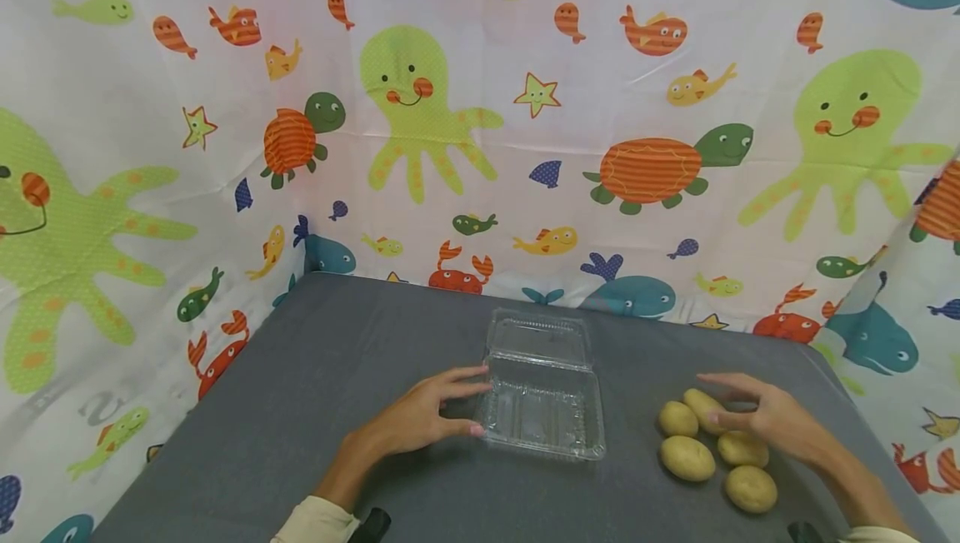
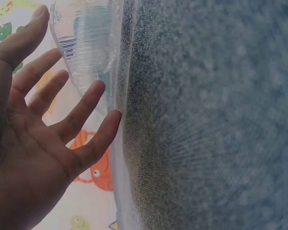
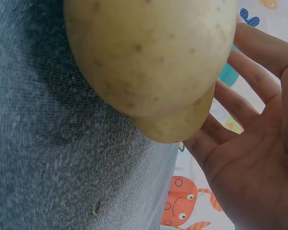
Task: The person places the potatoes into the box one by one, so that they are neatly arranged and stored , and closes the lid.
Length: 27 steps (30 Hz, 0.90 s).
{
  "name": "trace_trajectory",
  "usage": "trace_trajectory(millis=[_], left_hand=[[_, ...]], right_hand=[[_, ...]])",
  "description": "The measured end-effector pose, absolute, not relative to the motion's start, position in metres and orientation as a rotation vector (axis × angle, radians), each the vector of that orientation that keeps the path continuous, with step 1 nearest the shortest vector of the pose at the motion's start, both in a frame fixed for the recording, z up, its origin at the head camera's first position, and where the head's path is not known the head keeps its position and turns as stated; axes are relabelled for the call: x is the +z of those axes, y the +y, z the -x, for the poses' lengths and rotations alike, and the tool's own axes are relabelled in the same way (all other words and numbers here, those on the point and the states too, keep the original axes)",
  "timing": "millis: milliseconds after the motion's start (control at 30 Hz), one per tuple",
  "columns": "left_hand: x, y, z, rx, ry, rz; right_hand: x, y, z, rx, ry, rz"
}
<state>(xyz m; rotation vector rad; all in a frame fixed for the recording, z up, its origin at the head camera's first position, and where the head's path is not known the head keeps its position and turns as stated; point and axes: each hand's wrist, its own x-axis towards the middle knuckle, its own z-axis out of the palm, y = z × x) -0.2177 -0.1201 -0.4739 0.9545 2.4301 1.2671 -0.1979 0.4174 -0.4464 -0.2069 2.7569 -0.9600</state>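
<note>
A clear plastic clamshell box lies on the grey table with its lid folded back, away from me. My left hand is at the box's left side, fingers spread and fingertips at its edge; in the left wrist view its fingers are loosely extended beside the box. Several potatoes sit in a cluster to the right, among them a large front-left potato and a front-right potato. Over the cluster's far right side reaches my right hand, its fingers parted near the back potato. Whether it touches that potato I cannot tell.
The grey table extends left of the box and in front of it. A white curtain printed with sea animals hangs along the table's back and sides.
</note>
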Motion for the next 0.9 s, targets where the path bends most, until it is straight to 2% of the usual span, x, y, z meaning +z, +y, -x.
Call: trace_trajectory(millis=[467, 900], left_hand=[[-0.4776, -0.1194, 0.2181, 1.272, 2.426, -0.963], [-0.4796, -0.1195, 0.2193, 1.253, 2.430, -0.967]], right_hand=[[-0.4543, 0.4120, 0.1974, -0.902, 2.844, 0.362], [-0.4556, 0.4130, 0.2021, -0.911, 2.816, 0.229]])
